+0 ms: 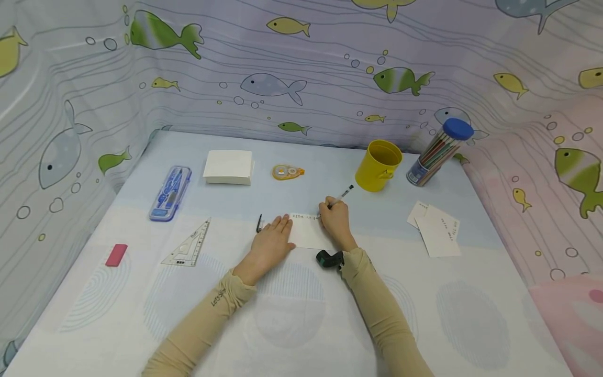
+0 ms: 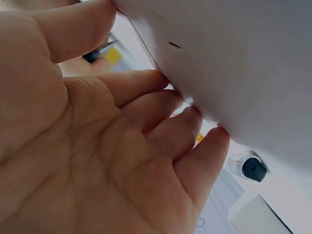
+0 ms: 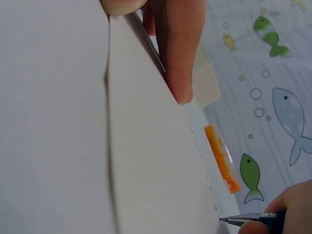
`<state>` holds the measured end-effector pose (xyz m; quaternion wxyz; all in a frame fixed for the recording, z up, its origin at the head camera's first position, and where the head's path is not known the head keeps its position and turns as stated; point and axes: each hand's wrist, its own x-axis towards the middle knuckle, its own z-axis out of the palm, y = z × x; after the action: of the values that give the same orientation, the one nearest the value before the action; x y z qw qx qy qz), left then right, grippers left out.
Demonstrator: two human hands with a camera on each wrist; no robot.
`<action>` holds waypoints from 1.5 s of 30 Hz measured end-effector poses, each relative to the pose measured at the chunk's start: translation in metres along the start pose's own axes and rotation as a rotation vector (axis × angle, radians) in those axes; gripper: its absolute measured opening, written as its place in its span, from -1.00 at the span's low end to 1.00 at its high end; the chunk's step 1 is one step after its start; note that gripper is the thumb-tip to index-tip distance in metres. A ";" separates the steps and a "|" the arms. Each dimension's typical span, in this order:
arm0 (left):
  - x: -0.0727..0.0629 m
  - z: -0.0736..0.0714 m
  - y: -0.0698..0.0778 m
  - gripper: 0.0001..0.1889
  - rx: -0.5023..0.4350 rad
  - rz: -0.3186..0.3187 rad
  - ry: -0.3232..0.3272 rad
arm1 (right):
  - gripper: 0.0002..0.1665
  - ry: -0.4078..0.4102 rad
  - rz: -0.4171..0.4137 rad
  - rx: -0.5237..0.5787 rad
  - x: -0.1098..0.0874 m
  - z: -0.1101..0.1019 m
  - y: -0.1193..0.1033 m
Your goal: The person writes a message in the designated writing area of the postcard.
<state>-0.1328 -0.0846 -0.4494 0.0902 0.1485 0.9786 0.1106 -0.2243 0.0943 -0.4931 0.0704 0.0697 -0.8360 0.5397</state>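
A white card lies on the table with a line of small handwriting along its top edge. My left hand rests on its left side, palm down, fingers fairly straight; in the left wrist view the fingertips touch the surface. My right hand pinches a pen with a clear barrel and dark end. In the right wrist view, the pen's metal tip meets the card at the end of the written row. A black pen cap lies just beyond my left hand.
Behind are a stack of white cards, an orange correction tape, a yellow cup and a pencil jar. Written cards lie right. Leftward are a blue case, a set square and a red block.
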 end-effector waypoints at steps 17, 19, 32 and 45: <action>-0.001 0.000 -0.001 -0.32 0.016 0.013 0.014 | -0.57 -0.005 -0.003 0.022 0.000 0.000 -0.001; -0.001 0.000 -0.001 -0.31 0.019 0.015 0.011 | -0.56 -0.006 0.002 0.027 0.000 0.000 -0.001; -0.001 -0.002 -0.001 -0.32 0.015 0.016 0.003 | -0.56 -0.036 0.010 0.028 0.000 -0.001 0.000; 0.000 -0.002 0.000 -0.32 0.020 0.012 0.008 | -0.56 -0.029 -0.006 0.001 0.001 -0.002 -0.002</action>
<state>-0.1329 -0.0850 -0.4477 0.0842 0.1550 0.9790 0.1019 -0.2252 0.0950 -0.4898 0.0599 0.0801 -0.8365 0.5388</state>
